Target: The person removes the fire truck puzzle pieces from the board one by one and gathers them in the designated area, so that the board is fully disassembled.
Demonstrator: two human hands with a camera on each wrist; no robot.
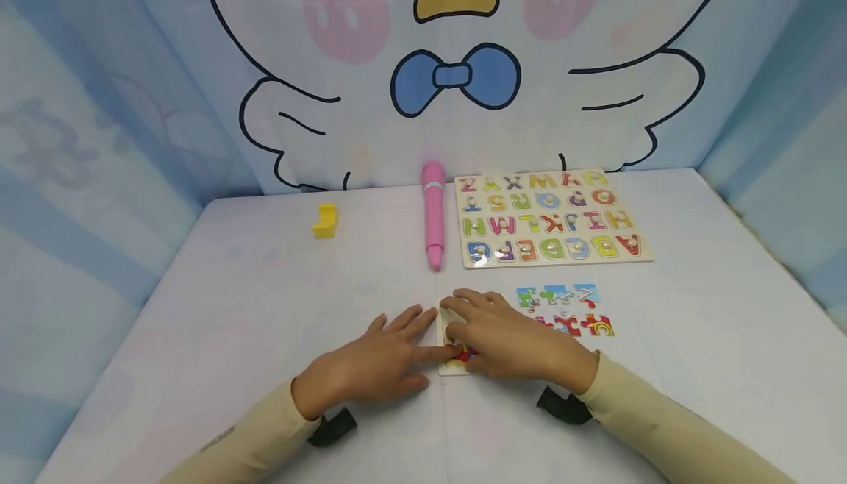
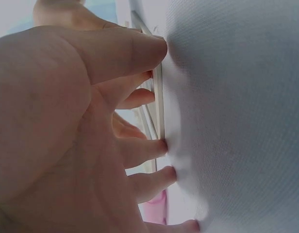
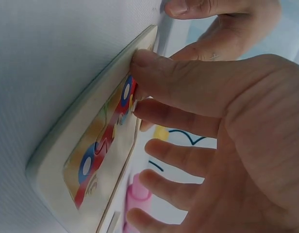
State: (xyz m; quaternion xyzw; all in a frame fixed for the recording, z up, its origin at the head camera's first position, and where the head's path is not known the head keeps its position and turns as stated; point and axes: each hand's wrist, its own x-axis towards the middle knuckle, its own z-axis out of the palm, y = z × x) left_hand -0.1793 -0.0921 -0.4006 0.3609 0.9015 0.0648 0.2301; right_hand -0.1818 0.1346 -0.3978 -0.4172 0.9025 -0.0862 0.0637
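A small wooden jigsaw board [image 1: 453, 371] lies on the table, mostly covered by my hands in the head view. Red and blue pieces [image 3: 89, 165] sit in its recess in the right wrist view, with bare wood beside them. My left hand [image 1: 380, 365] lies spread at the board's left edge; its index finger reaches onto the board. Over the board is my right hand [image 1: 509, 340], its thumb and index finger down at the fitted pieces and its other fingers extended. Loose jigsaw pieces [image 1: 598, 324] lie right of the board, partly hidden by the right hand.
A wooden alphabet board [image 1: 559, 218] with knobbed letters lies at the back right. Left of it is a thick pink pen-shaped object [image 1: 434, 219]. A small yellow block [image 1: 326, 221] stands at the back left. A printed curtain [image 1: 456, 131] hangs behind the table.
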